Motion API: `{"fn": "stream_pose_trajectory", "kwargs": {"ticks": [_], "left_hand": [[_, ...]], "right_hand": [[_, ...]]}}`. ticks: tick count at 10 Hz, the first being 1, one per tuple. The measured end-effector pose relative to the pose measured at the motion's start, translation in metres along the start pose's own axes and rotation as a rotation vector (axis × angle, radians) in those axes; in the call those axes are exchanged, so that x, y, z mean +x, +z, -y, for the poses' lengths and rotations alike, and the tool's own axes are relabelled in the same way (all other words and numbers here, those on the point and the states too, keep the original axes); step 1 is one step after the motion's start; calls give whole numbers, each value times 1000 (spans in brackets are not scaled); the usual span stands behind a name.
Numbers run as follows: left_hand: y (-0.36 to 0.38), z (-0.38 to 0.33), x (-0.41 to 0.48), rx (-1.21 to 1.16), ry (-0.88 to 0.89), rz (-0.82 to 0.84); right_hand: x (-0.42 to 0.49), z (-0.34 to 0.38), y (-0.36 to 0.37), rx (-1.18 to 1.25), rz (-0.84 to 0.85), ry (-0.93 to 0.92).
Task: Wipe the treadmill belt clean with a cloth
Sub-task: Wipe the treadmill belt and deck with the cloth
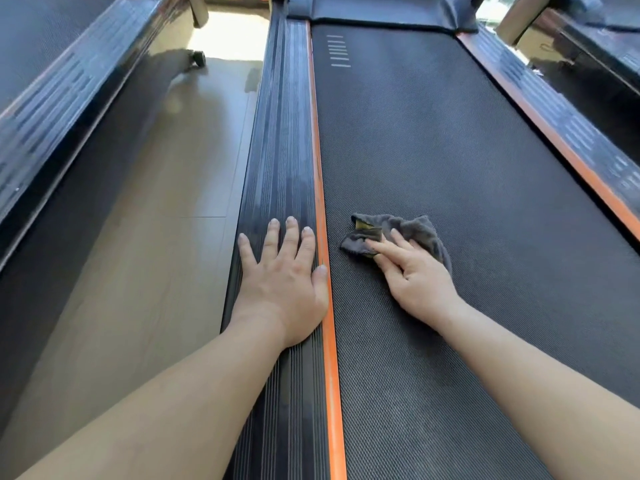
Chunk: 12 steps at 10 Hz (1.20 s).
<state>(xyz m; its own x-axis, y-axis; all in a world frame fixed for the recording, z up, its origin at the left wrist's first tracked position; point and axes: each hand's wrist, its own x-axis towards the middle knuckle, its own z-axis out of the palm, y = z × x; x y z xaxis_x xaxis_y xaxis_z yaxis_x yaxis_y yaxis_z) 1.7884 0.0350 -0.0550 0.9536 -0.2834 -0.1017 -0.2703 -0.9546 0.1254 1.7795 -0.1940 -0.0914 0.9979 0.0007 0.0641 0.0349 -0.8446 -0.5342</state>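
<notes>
The black textured treadmill belt runs away from me between two orange strips. A crumpled grey cloth with a yellowish patch lies on the belt near its left edge. My right hand presses flat on the cloth's near side, fingers spread over it. My left hand rests palm down with fingers apart on the ribbed black left side rail, thumb touching the orange strip. It holds nothing.
A second treadmill's dark rail runs along the left, with a strip of wood floor between. The right side rail with its orange edge borders the belt. The motor cover sits at the far end.
</notes>
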Motion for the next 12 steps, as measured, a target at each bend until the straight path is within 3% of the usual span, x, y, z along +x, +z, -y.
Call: {"fn": "stream_pose_trajectory", "kwargs": {"ticks": [1,2,3,5,6,7,8,9,10,11,12], "left_hand": [[1,0,0,-3,0,-6],[1,0,0,-6,-1,-15],[0,-1,-1,-3,-3,-20],[0,-1,0,-2,-2,-12],[2,0,0,-1,-4,-18],[2,0,0,1,-1,-13],[1,0,0,5,-4,-17],[1,0,0,15,-1,-16],[1,0,0,12,-3,-18],[1,-1,-1,8,-4,-16],[2,0,0,3,-5,-28]], "right_hand": [[-36,7,-6,81,-51,-47],[-52,10,-11,80,88,-141],[-31,11,-12,-243,194,-171],[26,11,-8,-414,219,173],[30,13,4,-414,168,191],[12,15,7,-214,91,38],[-41,23,6,-78,122,-181],[-76,15,-5,-92,247,-382],[-52,3,-17,-157,285,-340],[-23,6,-2,-361,173,-79],[-15,16,11,-251,96,-3]]}}
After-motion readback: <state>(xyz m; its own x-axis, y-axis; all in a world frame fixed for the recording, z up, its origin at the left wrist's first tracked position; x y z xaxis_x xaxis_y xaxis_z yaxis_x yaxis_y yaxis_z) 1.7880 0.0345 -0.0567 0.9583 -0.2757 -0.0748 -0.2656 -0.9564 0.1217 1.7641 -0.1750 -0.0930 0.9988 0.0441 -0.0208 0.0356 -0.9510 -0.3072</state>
